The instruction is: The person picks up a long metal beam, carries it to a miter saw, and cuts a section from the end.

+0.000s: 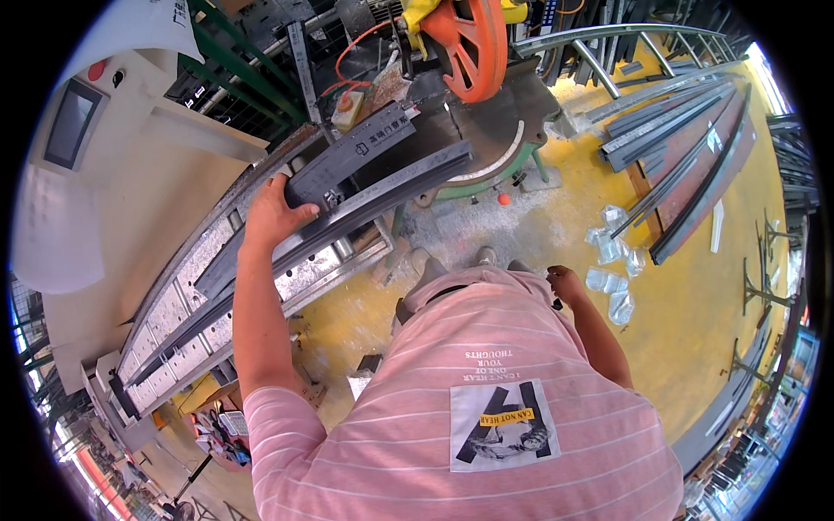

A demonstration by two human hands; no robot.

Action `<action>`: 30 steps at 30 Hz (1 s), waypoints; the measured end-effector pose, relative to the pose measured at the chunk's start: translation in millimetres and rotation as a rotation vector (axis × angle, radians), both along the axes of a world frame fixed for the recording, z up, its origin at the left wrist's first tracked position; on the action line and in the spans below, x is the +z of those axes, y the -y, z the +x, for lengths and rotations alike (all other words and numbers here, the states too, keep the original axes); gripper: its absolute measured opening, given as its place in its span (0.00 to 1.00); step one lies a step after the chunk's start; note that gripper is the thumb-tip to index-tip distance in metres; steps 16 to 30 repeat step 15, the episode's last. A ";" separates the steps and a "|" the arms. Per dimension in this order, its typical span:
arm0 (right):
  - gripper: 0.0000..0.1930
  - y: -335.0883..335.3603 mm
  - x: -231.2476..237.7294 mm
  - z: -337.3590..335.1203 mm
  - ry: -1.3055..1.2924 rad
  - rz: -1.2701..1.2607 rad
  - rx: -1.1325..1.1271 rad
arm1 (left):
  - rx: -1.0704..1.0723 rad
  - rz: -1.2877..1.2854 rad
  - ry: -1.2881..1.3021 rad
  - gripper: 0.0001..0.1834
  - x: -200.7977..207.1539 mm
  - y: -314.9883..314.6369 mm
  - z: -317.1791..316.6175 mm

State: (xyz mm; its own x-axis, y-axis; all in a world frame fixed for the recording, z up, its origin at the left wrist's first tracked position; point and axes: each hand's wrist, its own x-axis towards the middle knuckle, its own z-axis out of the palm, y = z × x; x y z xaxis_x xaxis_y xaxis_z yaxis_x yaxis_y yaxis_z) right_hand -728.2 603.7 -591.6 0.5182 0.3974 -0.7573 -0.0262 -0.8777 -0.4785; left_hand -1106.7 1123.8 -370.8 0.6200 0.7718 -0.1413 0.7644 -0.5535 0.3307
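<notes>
My left hand [276, 215] is closed on the near end of a wide dark grey metal profile [352, 156], thumb on one side and fingers on the other. Beside it lies a longer dark grey profile [382, 194], which runs under my left wrist along the roller stand [304, 276]. The far ends of both pieces reach the table of a saw [443, 117] with an orange blade guard [473, 48]. My right hand [566, 285] hangs by my right hip with its fingers curled. A small dark thing shows below it, and I cannot make out whether the hand holds it.
A white machine cabinet with a screen [73, 124] stands at the left. Dark profiles [665, 122] lie on a board at the right, beside a metal ladder [599, 65]. Crumpled clear plastic [612, 247] lies on the yellow floor [678, 304] to my right.
</notes>
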 end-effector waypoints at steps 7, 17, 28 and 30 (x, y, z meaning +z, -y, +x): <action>0.20 -118.6 103.6 -23.2 0.215 0.316 0.398 | -0.001 0.116 0.027 0.33 56.3 26.9 -24.0; 0.18 -237.2 301.3 -87.4 0.437 0.972 0.879 | -0.238 0.136 0.050 0.27 96.5 76.8 -52.1; 0.18 -237.2 301.3 -87.4 0.437 0.972 0.879 | -0.238 0.136 0.050 0.27 96.5 76.8 -52.1; 0.18 -237.2 301.3 -87.4 0.437 0.972 0.879 | -0.238 0.136 0.050 0.27 96.5 76.8 -52.1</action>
